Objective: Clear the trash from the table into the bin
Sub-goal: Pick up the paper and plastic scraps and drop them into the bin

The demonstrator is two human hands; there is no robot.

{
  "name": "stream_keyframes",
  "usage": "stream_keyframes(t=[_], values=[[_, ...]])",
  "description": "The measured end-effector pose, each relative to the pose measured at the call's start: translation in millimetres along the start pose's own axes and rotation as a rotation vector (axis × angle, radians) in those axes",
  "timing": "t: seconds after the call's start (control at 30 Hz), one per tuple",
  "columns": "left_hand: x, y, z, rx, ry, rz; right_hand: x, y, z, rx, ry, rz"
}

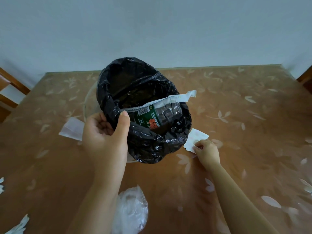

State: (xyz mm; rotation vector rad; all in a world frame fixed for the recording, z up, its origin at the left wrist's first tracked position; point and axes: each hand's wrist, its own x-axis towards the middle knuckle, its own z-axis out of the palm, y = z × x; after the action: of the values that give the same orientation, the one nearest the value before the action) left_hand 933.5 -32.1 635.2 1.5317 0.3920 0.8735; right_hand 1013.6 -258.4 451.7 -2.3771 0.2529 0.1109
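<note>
A bin lined with a black bag [152, 142] stands in the middle of the table. Inside it lie a clear plastic bottle [162, 114] with a green label and a long white paper strip [179, 98] that sticks out over the right rim. My left hand [104, 132] grips the near left rim of the bag, thumb inside. My right hand [207, 151] pinches a white paper scrap [195, 139] lying on the table just right of the bin.
Another white paper [72, 128] lies left of the bin, partly behind my left hand. A crumpled clear plastic bag [131, 211] sits near the front edge. The table [253, 132] has a brown leaf-patterned cover. Wooden chairs [10, 92] stand at both far corners.
</note>
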Motion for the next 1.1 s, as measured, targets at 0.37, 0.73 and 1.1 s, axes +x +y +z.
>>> stream_keyframes(t=[0.37,0.73,1.1], values=[[-24,28,-56,-0.058,0.013,-0.173,-103,-21,-40,0.215,0.136,0.09],[-54,52,-110,-0.074,-0.07,-0.169,-204,-84,-127,0.354,0.406,-0.075],[-69,57,-157,-0.016,-0.125,-0.227,-263,-186,-133,0.33,0.245,-0.483]])
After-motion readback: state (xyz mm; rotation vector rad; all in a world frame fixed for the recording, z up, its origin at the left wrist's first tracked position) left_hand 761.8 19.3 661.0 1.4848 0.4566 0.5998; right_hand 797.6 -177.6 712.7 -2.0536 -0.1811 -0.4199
